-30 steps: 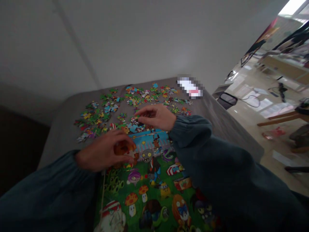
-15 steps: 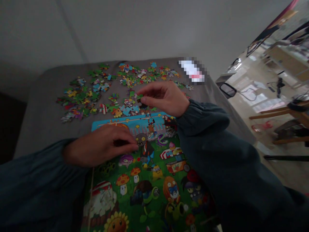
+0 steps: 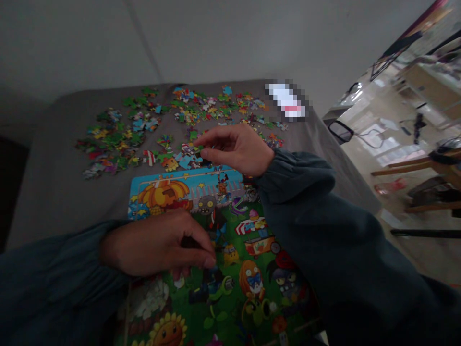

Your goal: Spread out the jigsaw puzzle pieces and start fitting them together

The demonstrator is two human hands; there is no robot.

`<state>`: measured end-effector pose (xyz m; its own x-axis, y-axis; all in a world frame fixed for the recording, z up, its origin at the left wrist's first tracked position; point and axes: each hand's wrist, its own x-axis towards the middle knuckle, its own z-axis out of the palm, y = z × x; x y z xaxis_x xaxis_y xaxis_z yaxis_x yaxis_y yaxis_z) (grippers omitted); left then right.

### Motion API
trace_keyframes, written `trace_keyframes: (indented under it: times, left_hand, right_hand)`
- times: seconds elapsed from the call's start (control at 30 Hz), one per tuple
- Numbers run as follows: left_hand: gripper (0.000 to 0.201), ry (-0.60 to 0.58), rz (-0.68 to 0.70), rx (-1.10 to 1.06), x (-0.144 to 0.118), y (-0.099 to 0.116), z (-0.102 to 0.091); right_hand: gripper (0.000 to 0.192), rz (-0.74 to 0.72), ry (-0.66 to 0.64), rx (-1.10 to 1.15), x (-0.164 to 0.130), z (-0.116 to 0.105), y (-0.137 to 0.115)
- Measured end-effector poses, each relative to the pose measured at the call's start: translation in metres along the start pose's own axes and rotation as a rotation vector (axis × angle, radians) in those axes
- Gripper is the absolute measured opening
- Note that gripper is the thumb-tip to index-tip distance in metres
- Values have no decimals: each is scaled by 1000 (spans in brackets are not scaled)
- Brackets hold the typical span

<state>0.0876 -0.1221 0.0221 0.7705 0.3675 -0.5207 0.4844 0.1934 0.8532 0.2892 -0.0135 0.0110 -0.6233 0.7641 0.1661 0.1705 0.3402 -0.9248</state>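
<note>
My left hand [image 3: 162, 245] hovers over the picture board [image 3: 205, 175], thumb and fingertips pressed together. Whatever the pinch may hold is hidden. The board is printed or covered with cartoon zombies, mushrooms, a pumpkin and a sunflower on green, with a blue upper edge. Beyond that edge is my right hand [image 3: 239, 146], thumb and forefinger a little apart above loose jigsaw pieces. Close to its fingertips lies a light-blue jigsaw piece cluster [image 3: 187, 160]. I cannot make out a piece held there. Both forearms wear dark blue-grey sleeves.
Loose jigsaw pieces [image 3: 120, 137] spread across the grey cloth-covered table [image 3: 54, 158], with another group [image 3: 201, 108] at the back. A pixelated phone-like object [image 3: 287, 99] lies at the back right. A wall stands behind; stools and clutter appear on the floor at right.
My left hand has moved down the board, towards me, uncovering the pumpkin. My right hand has shifted slightly left and nearer, still above the loose pieces. The view has shifted slightly.
</note>
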Motion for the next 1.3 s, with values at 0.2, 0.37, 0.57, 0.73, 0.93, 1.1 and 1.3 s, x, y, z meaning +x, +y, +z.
trace_keyframes:
  times: [0.2,0.37,0.57,0.73,0.93,1.1,1.3]
  left_hand:
    - [16,-15,-10,-9,1,0,0]
    - [14,14,39,28,1,1,-1]
    - [21,-35,140,203,-4,-1,-6]
    - [24,-93,69,249,-11,-2,-14]
    - [27,-142,-29,349,-16,2,-15]
    - [20,-109,-78,276,-15,-1,-13]
    - [13,5,-61,65,-8,-5,-12]
  right_hand:
    - [29,-8,-21,-9,0,-1,1]
    - [32,-6,-18,-13,0,0,0]
    - [31,-15,-28,-26,0,-1,2]
    - [34,-42,-41,-43,0,-1,5]
    - [35,-139,-29,-42,2,-1,15]
    - [31,-161,-48,-36,2,-1,17]
    - [26,-118,-53,-16,2,0,12]
